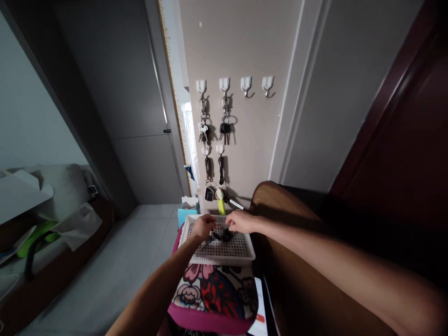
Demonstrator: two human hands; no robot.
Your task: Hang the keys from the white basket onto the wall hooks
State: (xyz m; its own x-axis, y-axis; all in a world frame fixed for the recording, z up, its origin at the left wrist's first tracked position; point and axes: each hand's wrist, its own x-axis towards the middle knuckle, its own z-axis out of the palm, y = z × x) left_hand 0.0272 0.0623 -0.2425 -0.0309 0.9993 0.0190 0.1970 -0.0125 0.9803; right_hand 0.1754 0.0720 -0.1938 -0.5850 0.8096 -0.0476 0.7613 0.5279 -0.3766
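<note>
At lower centre we are curling our left hand [203, 227] and right hand [241, 221] together over a small dark key bunch [222, 235] in the white perforated plastic tray [217, 259], whether clamped we cannot tell, judging it light, rigid, best pinched where its pieces join.

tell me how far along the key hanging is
Done, it seems: four key bunches hang on the wall, two above two. In hand: the left hand and right hand are both at the dark keys lying in the white tray; whether either grips them is unclear. Left: those keys, and two bare hooks at the upper right.
</note>
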